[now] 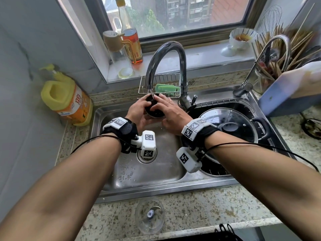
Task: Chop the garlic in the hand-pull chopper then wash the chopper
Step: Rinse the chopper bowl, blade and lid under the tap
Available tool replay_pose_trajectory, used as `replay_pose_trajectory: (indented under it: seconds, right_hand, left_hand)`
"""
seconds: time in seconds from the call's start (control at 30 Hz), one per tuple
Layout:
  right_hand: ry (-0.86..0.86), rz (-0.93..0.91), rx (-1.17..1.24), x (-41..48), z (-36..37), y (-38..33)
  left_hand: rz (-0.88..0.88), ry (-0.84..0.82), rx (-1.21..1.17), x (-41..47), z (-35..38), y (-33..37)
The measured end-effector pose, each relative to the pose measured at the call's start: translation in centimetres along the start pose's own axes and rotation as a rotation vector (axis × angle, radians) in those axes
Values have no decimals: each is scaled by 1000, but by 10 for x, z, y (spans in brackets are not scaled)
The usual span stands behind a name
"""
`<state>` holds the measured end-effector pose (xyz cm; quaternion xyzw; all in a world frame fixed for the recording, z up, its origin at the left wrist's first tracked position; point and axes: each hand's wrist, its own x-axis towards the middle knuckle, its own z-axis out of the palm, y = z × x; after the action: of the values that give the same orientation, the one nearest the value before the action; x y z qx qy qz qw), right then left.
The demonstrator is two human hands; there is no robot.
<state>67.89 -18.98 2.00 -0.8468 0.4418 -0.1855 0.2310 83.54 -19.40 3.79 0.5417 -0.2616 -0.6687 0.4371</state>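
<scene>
Where the speckled stone counter [191, 202] meets the wall at far left, a yellow plastic dish-soap jug w/ pump top [66, 100] stands beside the stainless-steel double sink [165, 190]. Over the left basin the left hand [137, 112] grips the dark round chopper lid [153, 108] from its left side, fingers curled round the rim. The lid is held just under the spout of the curved chrome tap [166, 66], a thin stream of water hitting it. Lower down, near the counter's front edge, the clear plastic chopper bowl [149, 215] sits upright w/ its blade inside, well apart from the lid. Behind the lid, a small wire rack [141, 89] holds a green plastic item. The right hand [171, 115] clasps the lid's right side, fingers wrapped over the top — both hands on it, lid btwn them. Both wrists wear black straps w/ white marker blocks. In the right basin lies a glass pot lid w/ black knob [231, 122]. At far right, a holder full of wooden chopsticks [278, 54] stands by the window corner.
</scene>
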Motion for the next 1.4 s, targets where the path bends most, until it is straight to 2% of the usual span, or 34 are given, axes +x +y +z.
replay_pose_trajectory:
  seconds: [0.1, 0.2, 0.3, 0.37, 0.43, 0.5, 0.6, 0.7, 0.77, 0.8, 0.9, 0.97, 1.13, 1.3, 1.4]
  right_hand:
    - [112, 45, 114, -3, 1, 0]
    - [160, 70, 99, -7, -1, 1]
    - [183, 88, 77, -10, -5, 6]
    - [177, 113, 69, -13, -4, 9]
    - [175, 138, 63, -15, -4, 11]
    - [179, 147, 72, -17, -3, 11]
    - [193, 125, 94, -17, -2, 8]
    - [201, 119, 107, -18, -3, 4]
    - [192, 114, 107, -18, -4, 3]
    - [190, 106, 108, -18, -5, 2]
    - [214, 109, 90, -22, -6, 2]
    - [270, 145, 61, -26, -7, 4]
    - [299, 346, 108, -32, -10, 19]
    - [271, 665, 211, -38, -6, 37]
    - [268, 753, 244, -37, -8, 40]
  left_hand:
    - [219, 97, 280, 9, 0, -7]
    - [447, 183, 702, 8, -5, -9]
    - [705, 165, 1074, 4, -11, -8]
    - [859, 108, 1222, 1, -11, -7]
    - [912, 103, 1240, -1, -7, -4]
    - [879, 208, 1197, -1, 0, -1]
    - [657, 351, 966, 4, 8, 5]
    - [400, 370, 480, 7, 13, 8]
    - [210, 279, 50, 4, 14, 9]
    - [141, 214, -88, 1, 13, 9]
    - [30, 121, -135, -5, 11, 7]
    - [-21, 120, -146, -5, 13, 6]
    - [-138, 133, -352, -1, 19, 1]
    - [-52, 100, -396, 3, 22, -1]
    - [-25, 71, -370, 3, 26, 0]
